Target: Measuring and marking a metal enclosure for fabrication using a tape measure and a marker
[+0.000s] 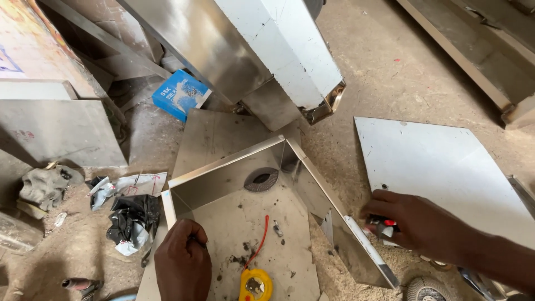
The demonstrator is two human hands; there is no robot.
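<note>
The shiny bent metal sheet box [290, 184] on the floor has walls at twelve and three o'clock only, while the left hand [181, 262] pinches something thin and the right hand [415, 223] clutches a red-and-black tool [383, 226].

The left hand [183, 259] is cut off at the bottom edge, and its curled fingers hide whatever they hold. The right hand [415, 223] covers most of a small red and black object [384, 224], too hidden to identify. The yellow tape measure [256, 285] runs off the bottom edge. The flap disc [427, 290] at near right is partly cropped.
</note>
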